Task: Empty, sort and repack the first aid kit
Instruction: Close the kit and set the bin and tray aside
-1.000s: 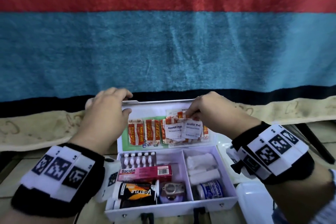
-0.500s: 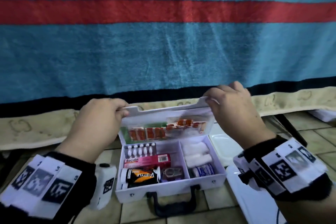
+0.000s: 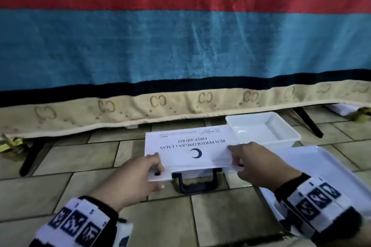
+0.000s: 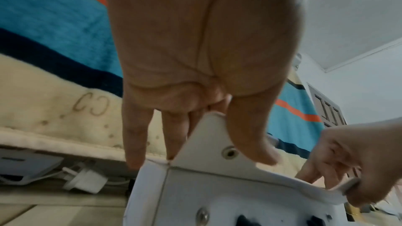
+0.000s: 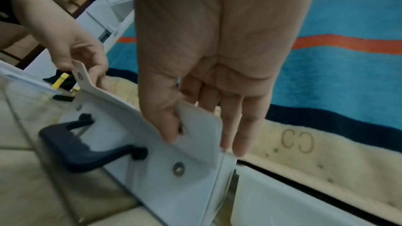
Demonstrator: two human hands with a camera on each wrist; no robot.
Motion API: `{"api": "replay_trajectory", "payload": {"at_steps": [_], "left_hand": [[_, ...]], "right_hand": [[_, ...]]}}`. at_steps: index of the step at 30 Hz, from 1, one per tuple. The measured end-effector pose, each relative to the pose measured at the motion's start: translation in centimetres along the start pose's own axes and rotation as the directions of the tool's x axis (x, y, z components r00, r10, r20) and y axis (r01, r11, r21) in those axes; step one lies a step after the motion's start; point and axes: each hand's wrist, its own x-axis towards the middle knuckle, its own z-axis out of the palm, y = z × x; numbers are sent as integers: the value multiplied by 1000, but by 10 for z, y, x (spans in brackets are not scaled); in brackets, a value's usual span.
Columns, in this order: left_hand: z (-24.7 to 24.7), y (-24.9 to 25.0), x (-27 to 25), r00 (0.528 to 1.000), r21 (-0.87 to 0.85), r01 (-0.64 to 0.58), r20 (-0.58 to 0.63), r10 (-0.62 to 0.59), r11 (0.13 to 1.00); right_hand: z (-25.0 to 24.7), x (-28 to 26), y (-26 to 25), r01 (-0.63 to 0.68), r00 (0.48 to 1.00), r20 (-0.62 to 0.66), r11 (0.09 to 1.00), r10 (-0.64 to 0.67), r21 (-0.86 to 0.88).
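Note:
The white first aid kit (image 3: 190, 144) lies on the tiled floor with its lid down, a crescent and upside-down print on top. Its contents are hidden. The black handle (image 3: 197, 181) points toward me. My left hand (image 3: 140, 174) pinches the lid's front-left snap flap (image 4: 208, 143) between thumb and fingers. My right hand (image 3: 259, 164) pinches the front-right flap (image 5: 195, 126) the same way. Both flaps stand lifted off the metal studs (image 5: 178, 169) on the front wall.
A deep white tray (image 3: 263, 128) stands just behind the kit's right corner. A larger flat white tray (image 3: 331, 176) lies at my right. A blue and red blanket (image 3: 180, 36) hangs ahead, with black legs (image 3: 32, 156) beneath. A white charger plug (image 4: 85, 178) lies under it.
The lid, upright with plasters and pads showing, has come down over the box. Both hands moved from the lid's top edge to its front flaps.

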Motion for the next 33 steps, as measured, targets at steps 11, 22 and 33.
{"api": "replay_trajectory", "payload": {"at_steps": [11,22,33], "left_hand": [[3,2,30,997,295,7,-74,16,955],[21,4,29,985,418,-35,-137,101,908],[24,18,31,984,502,82,-179,10,861]], "right_hand": [[-5,7,-12,-28,999,16,995,30,-91],[6,20,-31,-13,998,-69,942,-11,-336],[-18,5,65,108,994,-44,974,-101,198]]}}
